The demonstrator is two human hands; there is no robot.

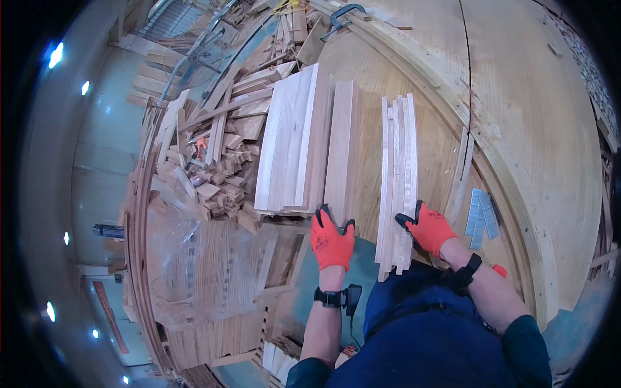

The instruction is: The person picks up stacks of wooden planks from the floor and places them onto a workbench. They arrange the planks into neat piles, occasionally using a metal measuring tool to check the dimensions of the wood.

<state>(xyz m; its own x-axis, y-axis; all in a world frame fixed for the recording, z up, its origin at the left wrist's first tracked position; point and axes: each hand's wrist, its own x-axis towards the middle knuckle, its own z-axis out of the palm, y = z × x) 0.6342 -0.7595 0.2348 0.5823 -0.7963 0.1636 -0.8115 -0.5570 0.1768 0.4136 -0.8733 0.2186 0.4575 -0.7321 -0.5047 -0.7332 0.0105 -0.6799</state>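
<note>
My left hand (332, 242), in a red glove with dark fingertips, reaches to the near end of a wooden board (341, 149). Its thumb and fingers are spread apart there. Beside that board, to the left, lies a thick stack of pale planks (291, 139). My right hand (428, 227), in a matching glove, is at the right side of several long narrow wooden strips (396, 174). The thumb lies over the strips, with the fingers along their right edge. Uneven near ends of these strips stick out past the table edge toward my body.
The plywood worktop (369, 71) carries a curved wooden rim (504, 168) on the right. Grey staple strips (480, 216) lie inside this rim. A blue clamp (343, 16) grips the far edge. Offcuts (226, 161) pile up at left, above plastic-wrapped wood (213, 271).
</note>
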